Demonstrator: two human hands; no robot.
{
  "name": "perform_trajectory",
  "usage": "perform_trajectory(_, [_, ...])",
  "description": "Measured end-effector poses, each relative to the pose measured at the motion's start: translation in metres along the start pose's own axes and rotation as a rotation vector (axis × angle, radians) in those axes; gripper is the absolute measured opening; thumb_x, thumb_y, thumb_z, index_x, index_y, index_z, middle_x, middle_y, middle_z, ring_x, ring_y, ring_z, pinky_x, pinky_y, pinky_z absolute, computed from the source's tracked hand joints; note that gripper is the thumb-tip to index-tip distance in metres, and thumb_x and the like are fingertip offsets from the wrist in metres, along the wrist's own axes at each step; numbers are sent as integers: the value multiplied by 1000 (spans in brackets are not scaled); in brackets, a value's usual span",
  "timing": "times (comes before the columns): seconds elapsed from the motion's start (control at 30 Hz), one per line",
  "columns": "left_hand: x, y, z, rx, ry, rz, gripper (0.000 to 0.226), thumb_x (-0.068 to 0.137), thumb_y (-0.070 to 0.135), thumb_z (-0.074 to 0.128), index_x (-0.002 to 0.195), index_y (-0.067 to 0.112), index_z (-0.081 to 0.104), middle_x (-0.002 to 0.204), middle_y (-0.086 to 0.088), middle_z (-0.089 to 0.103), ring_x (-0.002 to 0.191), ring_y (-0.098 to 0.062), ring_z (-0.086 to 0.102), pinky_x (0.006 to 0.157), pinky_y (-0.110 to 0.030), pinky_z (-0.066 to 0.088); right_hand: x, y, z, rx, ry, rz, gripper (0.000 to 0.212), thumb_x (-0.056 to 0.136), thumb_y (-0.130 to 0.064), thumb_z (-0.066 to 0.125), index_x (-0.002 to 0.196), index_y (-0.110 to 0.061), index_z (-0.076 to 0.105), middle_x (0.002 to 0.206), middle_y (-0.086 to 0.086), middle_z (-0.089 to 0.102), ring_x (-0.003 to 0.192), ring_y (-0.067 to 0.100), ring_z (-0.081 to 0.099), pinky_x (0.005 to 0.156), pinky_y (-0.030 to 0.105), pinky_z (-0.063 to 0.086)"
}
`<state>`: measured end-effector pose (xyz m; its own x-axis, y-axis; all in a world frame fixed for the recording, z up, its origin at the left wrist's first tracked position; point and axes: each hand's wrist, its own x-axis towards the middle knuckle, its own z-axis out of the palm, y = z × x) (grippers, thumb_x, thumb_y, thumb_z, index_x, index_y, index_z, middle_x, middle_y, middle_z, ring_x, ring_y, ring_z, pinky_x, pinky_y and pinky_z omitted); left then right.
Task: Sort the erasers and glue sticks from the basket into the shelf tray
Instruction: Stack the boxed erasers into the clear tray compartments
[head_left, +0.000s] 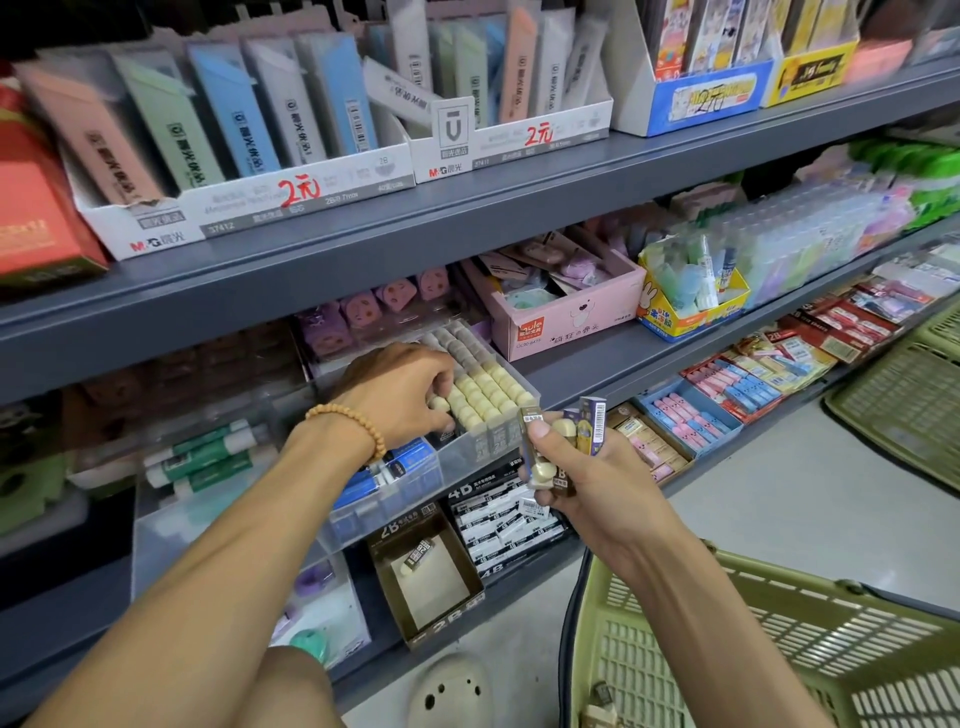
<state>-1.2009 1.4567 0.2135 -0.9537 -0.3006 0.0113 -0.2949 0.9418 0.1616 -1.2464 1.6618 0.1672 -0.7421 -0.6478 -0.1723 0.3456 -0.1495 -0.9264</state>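
Note:
A clear plastic shelf tray (524, 387) on the middle shelf holds rows of cream and grey sleeved erasers (485, 387). My left hand (400, 395), a bead bracelet on its wrist, reaches into the tray's near left corner and pinches a cream eraser (439, 404) among the rows. My right hand (587, 483) is just in front of the tray and grips a bundle of several sleeved erasers (561, 441), brown and purple wrapped. The green basket (769, 639) sits at the bottom right, below my right forearm. Glue sticks (202, 460) lie in a clear bin on the left.
Blue erasers (395, 470) fill a clear bin under my left wrist. A brown 2B box (426, 587) and black 4B eraser box (506, 519) stand on the lowest shelf. A pink box (566, 312) and a yellow glue stick box (691, 296) sit right of the tray. Another green basket (904, 400) lies at far right.

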Motion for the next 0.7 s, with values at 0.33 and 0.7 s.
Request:
perform_trajectory(0.33, [-32,30,-11,-824,64,-2,11,91,23,66,84,19,74,75,5,72,63,-2,62,59,-19,49,2,-8,13,-104,-29,-59,12,87,-11,73,93,-8,64,69,3,60,65,19,51,52,26,41])
perform_trajectory(0.7, [-42,33,-3,-1357,93,-132,13,90,2,62,94,9,73,73,-1,68,64,-11,64,60,-19,57,-9,-15,21,37,-48,-82,21,84,1,71,100,-8,61,70,1,63,60,14,51,51,24,40])
